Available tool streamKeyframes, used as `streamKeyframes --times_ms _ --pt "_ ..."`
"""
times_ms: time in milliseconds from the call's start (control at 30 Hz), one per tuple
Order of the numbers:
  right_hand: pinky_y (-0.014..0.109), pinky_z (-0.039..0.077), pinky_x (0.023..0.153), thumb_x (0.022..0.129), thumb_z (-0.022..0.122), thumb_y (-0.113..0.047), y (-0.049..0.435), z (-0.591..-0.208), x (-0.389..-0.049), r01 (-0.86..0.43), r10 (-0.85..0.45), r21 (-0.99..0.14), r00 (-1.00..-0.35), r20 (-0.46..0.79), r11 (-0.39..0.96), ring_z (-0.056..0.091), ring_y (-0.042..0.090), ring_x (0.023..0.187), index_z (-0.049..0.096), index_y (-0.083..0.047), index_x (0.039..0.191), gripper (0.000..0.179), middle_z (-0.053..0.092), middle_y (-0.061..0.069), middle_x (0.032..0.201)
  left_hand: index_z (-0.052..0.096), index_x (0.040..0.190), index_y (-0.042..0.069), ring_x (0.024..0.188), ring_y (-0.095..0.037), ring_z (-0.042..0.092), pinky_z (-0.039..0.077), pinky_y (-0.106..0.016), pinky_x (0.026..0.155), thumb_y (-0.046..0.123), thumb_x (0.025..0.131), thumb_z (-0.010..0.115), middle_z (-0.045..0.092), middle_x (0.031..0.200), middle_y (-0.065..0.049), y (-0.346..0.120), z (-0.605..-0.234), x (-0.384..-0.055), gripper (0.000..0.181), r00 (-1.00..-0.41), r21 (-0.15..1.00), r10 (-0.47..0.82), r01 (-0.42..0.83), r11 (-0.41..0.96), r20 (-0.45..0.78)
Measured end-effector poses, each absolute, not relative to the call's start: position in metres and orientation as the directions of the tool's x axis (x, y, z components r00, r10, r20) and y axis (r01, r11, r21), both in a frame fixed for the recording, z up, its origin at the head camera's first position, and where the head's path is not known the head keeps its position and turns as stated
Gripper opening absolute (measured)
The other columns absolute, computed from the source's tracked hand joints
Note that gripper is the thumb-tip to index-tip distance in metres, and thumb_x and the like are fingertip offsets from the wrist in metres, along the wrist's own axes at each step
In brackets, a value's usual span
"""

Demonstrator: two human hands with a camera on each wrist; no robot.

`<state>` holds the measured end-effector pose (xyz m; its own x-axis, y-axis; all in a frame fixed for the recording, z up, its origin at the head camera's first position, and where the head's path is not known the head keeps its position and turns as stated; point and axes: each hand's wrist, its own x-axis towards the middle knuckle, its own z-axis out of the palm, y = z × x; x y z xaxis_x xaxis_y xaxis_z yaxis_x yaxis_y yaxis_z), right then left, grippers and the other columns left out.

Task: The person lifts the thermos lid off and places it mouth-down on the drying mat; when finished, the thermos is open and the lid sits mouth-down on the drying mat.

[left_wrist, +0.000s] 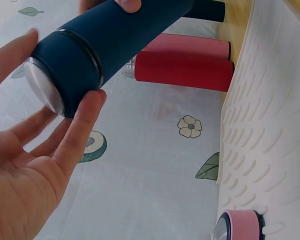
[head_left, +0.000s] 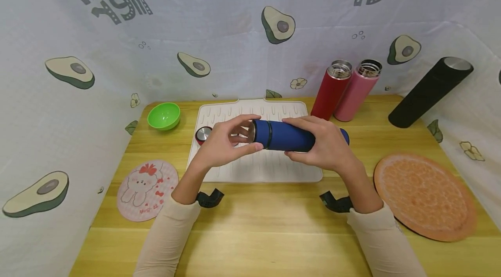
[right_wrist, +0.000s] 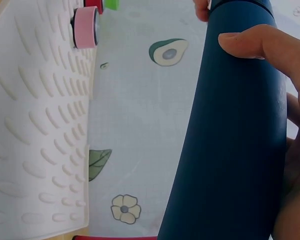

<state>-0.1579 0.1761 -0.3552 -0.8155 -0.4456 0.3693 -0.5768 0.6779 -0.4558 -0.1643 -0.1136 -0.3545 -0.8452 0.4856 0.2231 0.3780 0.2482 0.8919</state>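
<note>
A blue thermos bottle [head_left: 291, 136] is held sideways above the white drying mat [head_left: 270, 172]. My right hand [head_left: 322, 142] grips its body, with the thumb and fingers on opposite sides. At the other end, my left hand [head_left: 225, 142] pinches the thermos cap [left_wrist: 65, 70] between thumb and fingers, and the cap's silver top faces the palm. A thin metal ring shows at the seam between cap and body. Below on the mat, a red cap [head_left: 201, 135] and a pink cap [left_wrist: 244, 225] lie near the left hand.
A red bottle [head_left: 329, 94] and a pink bottle [head_left: 356, 94] stand capless at the back right, beside a black bottle [head_left: 428, 92]. A green bowl [head_left: 164, 117] sits back left. A round pink mat [head_left: 145, 190] and a large orange mat [head_left: 424, 196] flank the drying mat.
</note>
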Motion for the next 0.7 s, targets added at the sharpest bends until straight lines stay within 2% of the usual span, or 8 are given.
streamKeyframes --times_ms 100,233,333,400,467,567,700 --pt "0.056 0.061 0.086 0.07 0.093 -0.034 0.176 -0.355 -0.159 -0.581 -0.445 -0.456 -0.813 0.376 0.674 0.065 0.032 0.109 0.066 -0.024 0.139 0.075 0.07 0.011 0.125 0.061 0.141 0.026 0.098 -0.014 0.074 0.062 -0.03 0.09 0.036 0.089 0.082 0.07 0.121 -0.002 -0.114 -0.354 -0.165 0.057 -0.868 0.888 0.454 0.358 0.289 0.203" --pt "0.056 0.06 0.087 0.07 0.093 -0.033 0.176 -0.354 -0.162 -0.58 -0.44 -0.453 -0.813 0.382 0.677 0.065 0.033 0.11 0.066 -0.023 0.139 0.075 0.07 0.012 0.126 0.055 0.146 0.035 0.108 -0.013 0.072 0.061 -0.035 0.094 0.039 0.087 0.083 0.067 0.131 0.001 -0.113 -0.354 -0.167 0.066 -0.865 0.873 0.462 0.368 0.319 0.196" --pt "0.057 0.06 0.087 0.07 0.093 -0.033 0.176 -0.353 -0.165 -0.577 -0.44 -0.458 -0.815 0.376 0.676 0.066 0.034 0.11 0.066 -0.023 0.139 0.075 0.07 0.012 0.127 0.048 0.151 0.041 0.12 -0.012 0.066 0.058 -0.037 0.1 0.036 0.081 0.089 0.059 0.145 0.007 -0.113 -0.353 -0.17 0.082 -0.84 0.843 0.489 0.427 0.327 0.236" --pt "0.056 0.06 0.087 0.07 0.093 -0.032 0.177 -0.353 -0.167 -0.576 -0.44 -0.466 -0.816 0.375 0.671 0.066 0.034 0.109 0.066 -0.023 0.139 0.075 0.071 0.012 0.127 0.044 0.154 0.04 0.127 -0.012 0.061 0.057 -0.038 0.102 0.033 0.077 0.093 0.052 0.152 0.011 -0.111 -0.353 -0.173 0.091 -0.812 0.817 0.51 0.483 0.314 0.284" --pt "0.056 0.061 0.086 0.07 0.093 -0.032 0.178 -0.352 -0.169 -0.583 -0.444 -0.472 -0.811 0.38 0.661 0.067 0.034 0.108 0.066 -0.021 0.139 0.075 0.071 0.013 0.126 0.044 0.155 0.034 0.136 -0.013 0.054 0.055 -0.038 0.105 0.029 0.076 0.094 0.045 0.158 0.011 -0.109 -0.353 -0.177 0.093 -0.771 0.799 0.54 0.539 0.268 0.339" --pt "0.055 0.061 0.084 0.072 0.093 -0.032 0.18 -0.353 -0.17 -0.589 -0.452 -0.482 -0.808 0.378 0.649 0.067 0.034 0.107 0.065 -0.02 0.14 0.075 0.071 0.013 0.126 0.049 0.153 0.026 0.144 -0.015 0.046 0.055 -0.038 0.106 0.024 0.08 0.091 0.04 0.162 0.009 -0.107 -0.355 -0.179 0.084 -0.718 0.781 0.586 0.586 0.216 0.377" --pt "0.053 0.061 0.086 0.072 0.094 -0.033 0.181 -0.356 -0.172 -0.581 -0.461 -0.495 -0.814 0.354 0.646 0.067 0.032 0.109 0.063 -0.021 0.142 0.077 0.071 0.012 0.129 0.056 0.148 0.02 0.144 -0.016 0.045 0.055 -0.036 0.104 0.011 0.089 0.081 0.038 0.162 0.005 -0.11 -0.358 -0.179 0.064 -0.684 0.783 0.625 0.595 0.179 0.376"
